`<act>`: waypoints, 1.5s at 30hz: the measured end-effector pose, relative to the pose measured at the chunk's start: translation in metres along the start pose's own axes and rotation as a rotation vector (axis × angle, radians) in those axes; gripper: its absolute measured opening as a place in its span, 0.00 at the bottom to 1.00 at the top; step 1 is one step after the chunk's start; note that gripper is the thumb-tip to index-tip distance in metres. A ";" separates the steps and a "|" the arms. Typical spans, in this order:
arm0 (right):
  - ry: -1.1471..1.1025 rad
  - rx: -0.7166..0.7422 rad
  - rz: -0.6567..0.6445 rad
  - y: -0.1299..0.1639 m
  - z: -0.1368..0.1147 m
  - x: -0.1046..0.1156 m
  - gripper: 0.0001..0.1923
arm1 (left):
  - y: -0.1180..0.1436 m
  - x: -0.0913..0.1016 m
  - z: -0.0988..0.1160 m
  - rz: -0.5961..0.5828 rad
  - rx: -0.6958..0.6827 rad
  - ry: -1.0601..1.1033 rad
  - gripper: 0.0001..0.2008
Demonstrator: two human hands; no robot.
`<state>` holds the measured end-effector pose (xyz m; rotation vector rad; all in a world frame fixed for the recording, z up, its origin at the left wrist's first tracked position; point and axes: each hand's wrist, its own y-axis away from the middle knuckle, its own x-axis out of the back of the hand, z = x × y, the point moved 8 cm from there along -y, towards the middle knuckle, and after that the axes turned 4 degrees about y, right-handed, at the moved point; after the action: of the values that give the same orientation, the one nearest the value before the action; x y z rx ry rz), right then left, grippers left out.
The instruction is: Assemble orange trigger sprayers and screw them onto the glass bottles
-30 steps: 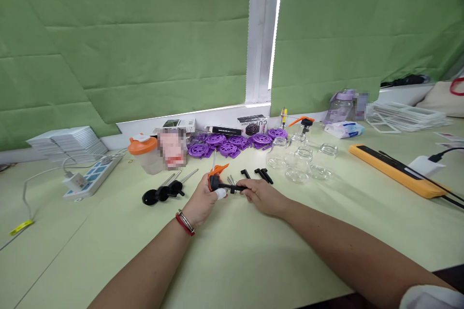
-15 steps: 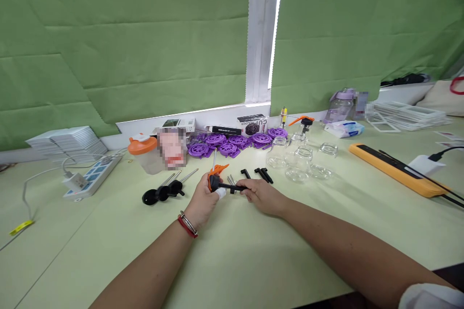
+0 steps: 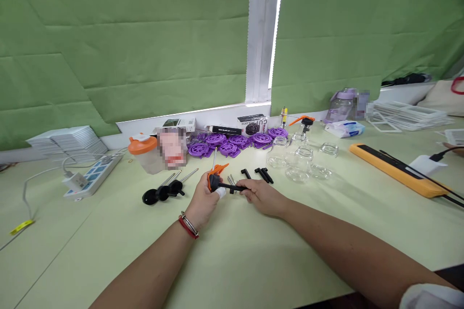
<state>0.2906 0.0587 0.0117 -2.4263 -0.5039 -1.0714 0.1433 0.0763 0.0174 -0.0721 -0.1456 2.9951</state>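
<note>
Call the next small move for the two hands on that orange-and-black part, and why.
Probably push the black rod further into the orange-and-black piece. The left hand grips that piece while the right hand pinches the rod's far end, both lifted just off the table. Whether the rod is fully seated can't be told.

orange-and-black part (image 3: 216,177) | small, orange tab on top, black body | held just above table, centre | black rod (image 3: 235,187) | thin, roughly level, joins the part's right side
</note>
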 end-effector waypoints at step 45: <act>-1.113 -0.044 -0.179 0.011 -0.035 -0.034 0.29 | 0.031 -0.022 0.046 -0.162 -0.552 -0.300 0.50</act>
<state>0.2532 0.0259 0.0045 -2.8664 -1.0306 0.3462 0.1586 0.0379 0.0607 0.3148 -0.9524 2.6947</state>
